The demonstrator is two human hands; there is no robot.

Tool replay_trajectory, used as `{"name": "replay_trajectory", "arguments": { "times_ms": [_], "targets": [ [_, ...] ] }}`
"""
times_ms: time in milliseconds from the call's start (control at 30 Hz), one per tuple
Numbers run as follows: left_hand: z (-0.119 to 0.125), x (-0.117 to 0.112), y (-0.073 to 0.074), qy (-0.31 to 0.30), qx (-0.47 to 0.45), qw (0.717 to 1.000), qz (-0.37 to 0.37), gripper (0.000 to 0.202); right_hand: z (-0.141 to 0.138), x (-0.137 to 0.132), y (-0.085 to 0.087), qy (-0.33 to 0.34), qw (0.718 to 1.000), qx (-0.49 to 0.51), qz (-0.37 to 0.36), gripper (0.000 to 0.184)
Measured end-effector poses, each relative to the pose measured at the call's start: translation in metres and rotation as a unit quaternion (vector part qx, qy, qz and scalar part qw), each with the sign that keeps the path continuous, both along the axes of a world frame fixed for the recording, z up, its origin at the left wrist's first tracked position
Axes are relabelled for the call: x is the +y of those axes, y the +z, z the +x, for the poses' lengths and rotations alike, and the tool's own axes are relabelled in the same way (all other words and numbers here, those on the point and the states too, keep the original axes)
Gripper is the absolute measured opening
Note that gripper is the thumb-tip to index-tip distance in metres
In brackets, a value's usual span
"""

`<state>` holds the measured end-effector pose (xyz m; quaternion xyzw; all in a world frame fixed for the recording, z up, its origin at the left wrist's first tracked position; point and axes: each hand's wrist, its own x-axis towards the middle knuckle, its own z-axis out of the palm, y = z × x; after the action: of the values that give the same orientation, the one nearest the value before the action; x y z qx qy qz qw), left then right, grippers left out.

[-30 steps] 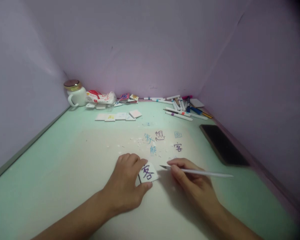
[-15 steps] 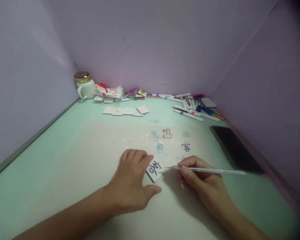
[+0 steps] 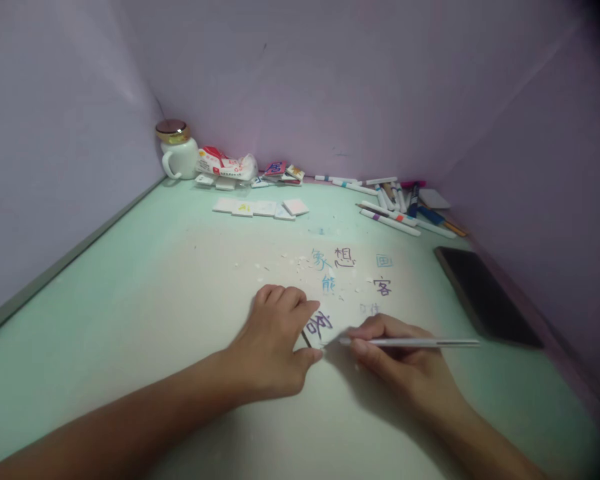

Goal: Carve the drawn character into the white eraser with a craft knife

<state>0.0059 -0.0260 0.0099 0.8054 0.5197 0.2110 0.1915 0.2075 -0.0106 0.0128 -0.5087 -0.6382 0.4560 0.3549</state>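
A small white square tile (image 3: 324, 328) with a purple Chinese character and a dark side edge lies turned on the table. My left hand (image 3: 275, 347) holds it from the left, forefinger at its far corner and thumb at its near corner. In my right hand (image 3: 405, 360) is a slim craft knife (image 3: 425, 343), pinched near its tip like a pen. Its thin point is at the tile's near right edge; whether it touches I cannot tell. White crumbs (image 3: 300, 261) lie scattered beyond the tile, around blue and purple characters (image 3: 344, 258) written on the tabletop.
Along the back wall stand a lidded white mug (image 3: 180, 159), a red-and-white packet (image 3: 227, 163) and coloured tiles (image 3: 275, 169). A row of white tiles (image 3: 264, 208) lies in front. Markers (image 3: 390, 222) are heaped at the back right; a dark phone-like slab (image 3: 483, 293) lies at the right.
The view has shifted slightly. My left thumb has moved in against the tile's near corner. The knife tip has come down towards the tile's near right edge.
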Motion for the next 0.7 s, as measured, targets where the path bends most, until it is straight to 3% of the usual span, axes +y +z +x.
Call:
{"name": "replay_trajectory", "arguments": {
  "times_ms": [367, 700],
  "targets": [
    [0.0006, 0.0003, -0.0011, -0.001, -0.004, 1.0, 0.008, 0.041, -0.0048, -0.0037, 0.0001, -0.014, 0.999, 0.027, -0.022, 0.012],
    [0.0006, 0.0004, -0.0006, -0.003, -0.001, 1.0, 0.007, 0.042, -0.0062, -0.0049, 0.0022, -0.015, 0.999, 0.035, -0.03, 0.012]
  ]
}}
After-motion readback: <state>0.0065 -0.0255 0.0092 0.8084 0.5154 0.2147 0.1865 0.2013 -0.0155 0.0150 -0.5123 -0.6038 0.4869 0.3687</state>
